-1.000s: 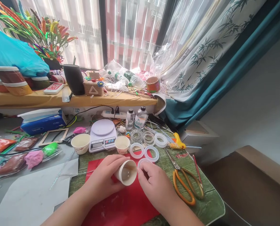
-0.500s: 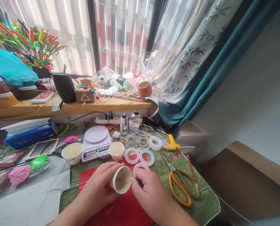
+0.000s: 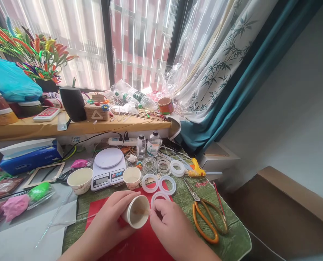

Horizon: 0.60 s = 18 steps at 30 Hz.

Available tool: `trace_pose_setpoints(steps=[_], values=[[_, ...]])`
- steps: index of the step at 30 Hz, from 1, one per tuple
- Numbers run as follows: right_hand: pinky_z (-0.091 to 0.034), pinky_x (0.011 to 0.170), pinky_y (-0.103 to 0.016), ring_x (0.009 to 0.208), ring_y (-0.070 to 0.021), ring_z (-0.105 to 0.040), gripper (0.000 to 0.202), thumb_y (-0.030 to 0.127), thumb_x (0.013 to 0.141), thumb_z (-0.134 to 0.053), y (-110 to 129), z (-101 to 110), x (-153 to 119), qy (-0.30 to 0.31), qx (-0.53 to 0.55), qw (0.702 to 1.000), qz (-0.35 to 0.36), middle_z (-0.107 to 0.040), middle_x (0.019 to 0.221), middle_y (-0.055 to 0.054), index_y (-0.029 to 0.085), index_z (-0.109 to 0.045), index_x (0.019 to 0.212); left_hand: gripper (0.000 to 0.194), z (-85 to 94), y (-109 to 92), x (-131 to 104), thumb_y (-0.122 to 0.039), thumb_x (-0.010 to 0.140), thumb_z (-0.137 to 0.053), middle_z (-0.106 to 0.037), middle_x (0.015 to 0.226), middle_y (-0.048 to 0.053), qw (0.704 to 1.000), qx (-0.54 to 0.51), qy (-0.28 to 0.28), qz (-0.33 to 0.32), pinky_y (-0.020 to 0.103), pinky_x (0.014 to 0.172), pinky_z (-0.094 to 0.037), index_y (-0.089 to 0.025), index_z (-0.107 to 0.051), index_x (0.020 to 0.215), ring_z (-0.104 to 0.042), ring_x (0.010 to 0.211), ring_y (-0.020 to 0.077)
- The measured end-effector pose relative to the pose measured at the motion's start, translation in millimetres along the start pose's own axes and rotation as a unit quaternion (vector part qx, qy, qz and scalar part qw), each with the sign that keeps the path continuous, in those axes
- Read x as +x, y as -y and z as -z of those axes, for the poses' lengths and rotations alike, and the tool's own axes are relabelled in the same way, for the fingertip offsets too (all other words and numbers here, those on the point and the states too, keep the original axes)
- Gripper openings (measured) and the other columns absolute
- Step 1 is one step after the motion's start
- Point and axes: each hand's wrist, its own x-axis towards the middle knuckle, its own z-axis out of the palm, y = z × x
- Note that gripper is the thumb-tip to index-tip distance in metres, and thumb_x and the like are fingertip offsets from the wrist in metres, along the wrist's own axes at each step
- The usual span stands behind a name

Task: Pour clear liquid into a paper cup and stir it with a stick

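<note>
A white paper cup (image 3: 137,213) is tilted with its mouth toward me, and my left hand (image 3: 114,214) is wrapped round its left side. My right hand (image 3: 168,221) pinches a thin stick (image 3: 144,211) whose far end reaches into the cup. Red paper (image 3: 139,242) lies beneath both hands. Just behind my right hand is a clear ring mould (image 3: 160,196), partly hidden by the fingers. Two more ring moulds (image 3: 150,183) (image 3: 167,185) lie behind it. The cup's contents are hard to make out.
Behind the hands stand a second cup (image 3: 131,177), a wider cup (image 3: 80,180), a white scale (image 3: 109,166) and two bottles (image 3: 153,144). Orange-handled scissors (image 3: 202,214) and a yellow glue gun (image 3: 197,168) lie right. Bagged clay (image 3: 16,207) sits left.
The cup and my left hand have shifted slightly left and down in the view. The stick between my right fingers now shows inside the cup. The whole view has moved a little.
</note>
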Motion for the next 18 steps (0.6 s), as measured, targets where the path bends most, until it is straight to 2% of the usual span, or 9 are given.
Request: trace_pose_setpoints(steps=[11,15,18], values=[[-0.024,0.06,-0.03,0.064,-0.0141,-0.04,0.03,0.024,0.097,-0.053,2.6,-2.6,-0.8,0.005,0.008,1.0,-0.012,-0.046,0.067,0.005,0.023,-0.038,0.071,0.058,2.2,-4.3,-0.6,-0.026,0.087,-0.08,-0.076,0.132,0.005,1.0,0.006,0.003,-0.006,0.031,0.098,-0.065,-0.038,-0.064,0.142,-0.076,0.118,0.0255],[-0.026,0.059,-0.029,0.065,-0.0144,-0.042,0.028,0.026,0.097,-0.053,3.4,-6.6,-3.2,-0.015,0.023,0.999,-0.032,-0.048,0.068,0.004,0.024,-0.04,0.072,0.057,2.1,-3.3,-0.7,-0.028,0.089,-0.08,-0.075,0.133,0.005,1.0,0.012,0.006,-0.01,0.031,0.099,-0.065,-0.038,-0.064,0.143,-0.075,0.12,0.0253],[-0.025,0.059,-0.029,0.065,-0.0143,-0.042,0.028,0.024,0.097,-0.053,2.9,-8.1,-4.3,-0.021,0.014,1.0,-0.019,-0.048,0.067,0.004,0.023,-0.04,0.072,0.057,2.0,-2.7,0.1,-0.028,0.089,-0.08,-0.075,0.133,0.005,1.0,0.012,0.006,-0.014,0.03,0.099,-0.065,-0.037,-0.064,0.143,-0.075,0.119,0.025]])
